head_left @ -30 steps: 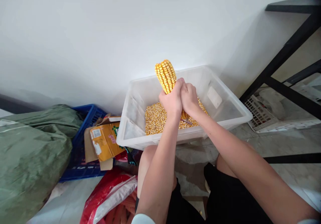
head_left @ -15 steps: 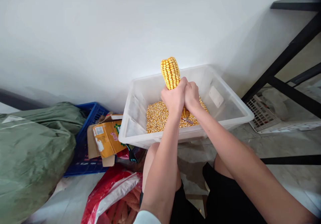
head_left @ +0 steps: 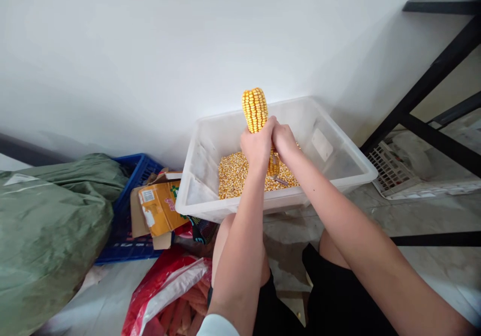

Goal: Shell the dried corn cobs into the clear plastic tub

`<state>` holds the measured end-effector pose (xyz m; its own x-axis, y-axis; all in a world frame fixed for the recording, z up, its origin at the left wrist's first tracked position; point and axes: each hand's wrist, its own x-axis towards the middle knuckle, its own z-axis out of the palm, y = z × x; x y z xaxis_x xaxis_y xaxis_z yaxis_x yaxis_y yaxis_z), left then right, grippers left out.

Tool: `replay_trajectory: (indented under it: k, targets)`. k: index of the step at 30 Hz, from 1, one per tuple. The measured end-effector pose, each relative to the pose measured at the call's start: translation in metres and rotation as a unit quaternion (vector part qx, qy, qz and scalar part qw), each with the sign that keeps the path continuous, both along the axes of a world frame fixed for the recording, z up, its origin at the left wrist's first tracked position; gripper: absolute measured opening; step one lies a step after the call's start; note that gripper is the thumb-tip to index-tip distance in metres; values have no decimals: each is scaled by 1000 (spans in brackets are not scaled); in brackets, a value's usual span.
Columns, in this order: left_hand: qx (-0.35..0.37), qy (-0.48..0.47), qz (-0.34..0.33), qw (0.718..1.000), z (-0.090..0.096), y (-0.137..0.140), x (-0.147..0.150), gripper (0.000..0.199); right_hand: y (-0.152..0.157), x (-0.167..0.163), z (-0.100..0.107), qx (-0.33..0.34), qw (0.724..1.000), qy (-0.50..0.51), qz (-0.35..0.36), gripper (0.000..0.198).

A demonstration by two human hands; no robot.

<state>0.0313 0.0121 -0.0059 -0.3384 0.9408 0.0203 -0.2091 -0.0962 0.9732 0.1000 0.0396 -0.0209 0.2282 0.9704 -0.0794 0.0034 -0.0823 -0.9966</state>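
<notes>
Over the tub, my left hand is wrapped round the middle of a yellow ear of corn. The ear stands tilted, its kernel-covered upper end rising above my fist and its lower end showing beneath. My right hand is closed and pressed against the left hand and the ear's side; its fingers are mostly hidden. Loose kernels cover the floor of the translucent plastic tub. Near the ear's lower end is a thin greyish piece that I cannot make out.
A white wall is behind the tub. To the left are a green bag, a blue crate and a torn cardboard box. A red bag with bare cobs lies below. Black metal framing stands at right.
My hands and the ear have shifted slightly in the tub, and more of the ear's lower end shows beneath them. The grip on the ear looks much the same.
</notes>
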Motion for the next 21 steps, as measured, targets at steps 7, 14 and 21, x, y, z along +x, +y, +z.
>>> replay_trajectory:
  k: [7,14,21]
  targets:
    - [-35,-74,11,997,-3,5,-11,41,-4,15,7,-10,984,130,123,31]
    - [-15,-95,59,994,-6,8,-14,41,-18,10,7,160,958,-118,208,15]
    - [-26,-131,71,989,-5,7,-17,47,-21,7,3,206,948,-163,180,14]
